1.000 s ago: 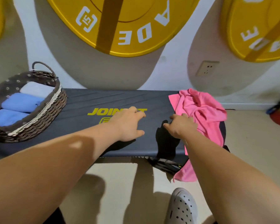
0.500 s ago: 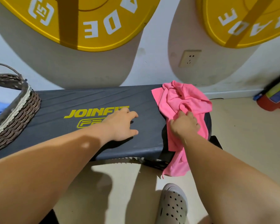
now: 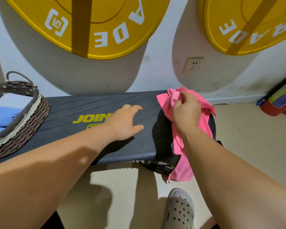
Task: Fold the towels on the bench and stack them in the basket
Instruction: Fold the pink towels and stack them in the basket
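A crumpled pink towel (image 3: pixel 175 103) lies on the right end of the dark bench (image 3: pixel 92 104), one corner hanging over the front edge toward the floor. My right hand (image 3: pixel 186 111) is closed on the towel's top folds, lifting them a little. My left hand (image 3: pixel 124 123) rests flat on the bench beside the yellow logo, fingers apart, holding nothing. At the bench's left end stands a woven basket (image 3: pixel 28 119) with folded blue towels (image 3: pixel 2 116) and a pale one inside.
The bench stands against a white wall with two big yellow weight plates (image 3: pixel 92 27) and a wall socket (image 3: pixel 192 65). A red and blue object (image 3: pixel 281 101) sits on the floor at right. My foot in a grey perforated clog (image 3: pixel 179 210) is below the bench.
My right hand has moved from the bench's front edge up onto the pink towel and closed on it, raising its top. My left hand has stayed flat on the bench.
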